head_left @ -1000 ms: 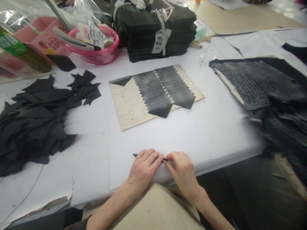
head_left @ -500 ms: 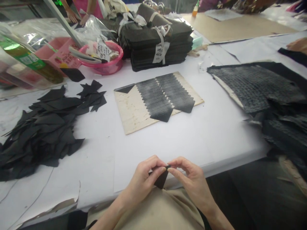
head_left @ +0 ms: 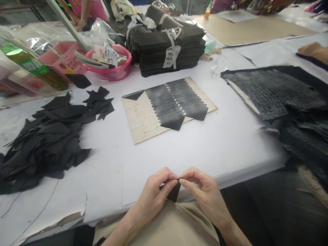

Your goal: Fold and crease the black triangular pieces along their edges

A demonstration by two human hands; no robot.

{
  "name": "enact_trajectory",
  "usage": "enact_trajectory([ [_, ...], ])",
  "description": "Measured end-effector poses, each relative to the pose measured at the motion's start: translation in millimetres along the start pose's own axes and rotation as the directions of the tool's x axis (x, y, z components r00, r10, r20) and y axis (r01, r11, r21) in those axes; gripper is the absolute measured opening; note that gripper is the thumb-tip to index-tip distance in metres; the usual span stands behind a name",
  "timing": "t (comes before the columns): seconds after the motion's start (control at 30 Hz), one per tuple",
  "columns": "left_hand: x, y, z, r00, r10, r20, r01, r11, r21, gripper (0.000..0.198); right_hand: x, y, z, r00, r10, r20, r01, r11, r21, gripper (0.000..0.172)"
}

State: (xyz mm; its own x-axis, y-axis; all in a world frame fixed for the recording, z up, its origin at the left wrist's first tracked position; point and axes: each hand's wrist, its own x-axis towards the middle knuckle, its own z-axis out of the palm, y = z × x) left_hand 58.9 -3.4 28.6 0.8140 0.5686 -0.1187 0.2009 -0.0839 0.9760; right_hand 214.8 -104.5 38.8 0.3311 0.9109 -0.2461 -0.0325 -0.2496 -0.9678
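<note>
Between my hands, at the table's near edge, is a small black fabric piece (head_left: 174, 194). My left hand (head_left: 157, 189) pinches its upper edge, and the fingers of my right hand (head_left: 201, 188) are closed on the same edge close by. Both sets of fingertips nearly meet, hiding part of the piece. Beyond them lies a pale board (head_left: 139, 119) bearing overlapping rows of black pointed pieces (head_left: 166, 106), with one more at its far left corner. To the left, a loose heap of similar black pieces (head_left: 48, 136) spreads over the white table (head_left: 102, 177).
Behind the board stand tied stacks of black material (head_left: 159, 51). A pink basin (head_left: 120, 70) and a green-labelled bottle (head_left: 33, 65) are at the back left. Dark textured fabric (head_left: 276, 92) covers the right side. Another person's hand (head_left: 314, 51) rests at the far right.
My hands keep their pinch on the black piece with barely any shift. Other people's hands at the back left and far right have moved slightly.
</note>
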Motion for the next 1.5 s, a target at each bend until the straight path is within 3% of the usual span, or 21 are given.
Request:
enact_trajectory([
  [0.47,1,2,1.9,0.998,-0.036,0.041,0.037,0.999,-0.016,0.02,-5,-2,7,0.997,0.035,-0.063,-0.037,0.999,-0.026,0.019],
  [0.57,2,1,4.5,0.998,-0.056,0.036,0.056,0.998,-0.007,0.021,-5,1,10,0.988,0.101,-0.113,-0.099,0.995,0.017,0.022],
  [0.73,5,3,6.3,0.995,-0.099,-0.005,0.099,0.995,-0.028,0.024,-3,9,7,0.989,0.134,-0.058,-0.123,0.978,0.169,0.029],
  [1.0,7,4,7.1,0.99,-0.141,-0.005,0.14,0.987,-0.085,0.025,4,10,10,0.987,0.144,-0.077,-0.138,0.988,0.068,0.025],
  [1.13,5,-1,5.9,0.985,-0.174,-0.003,0.173,0.981,-0.087,0.03,4,8,12,0.985,0.131,-0.114,-0.125,0.99,0.06,0.027],
  [1.33,1,-6,-1.6,0.978,-0.21,0.011,0.211,0.976,-0.052,0.03,8,22,12,0.965,0.156,-0.211,-0.115,0.973,0.198,0.03],
  [1.5,-1,-6,-2.7,0.976,-0.219,-0.001,0.218,0.973,-0.075,0.03,16,28,17,0.975,0.177,-0.135,-0.145,0.965,0.216,0.031],
])
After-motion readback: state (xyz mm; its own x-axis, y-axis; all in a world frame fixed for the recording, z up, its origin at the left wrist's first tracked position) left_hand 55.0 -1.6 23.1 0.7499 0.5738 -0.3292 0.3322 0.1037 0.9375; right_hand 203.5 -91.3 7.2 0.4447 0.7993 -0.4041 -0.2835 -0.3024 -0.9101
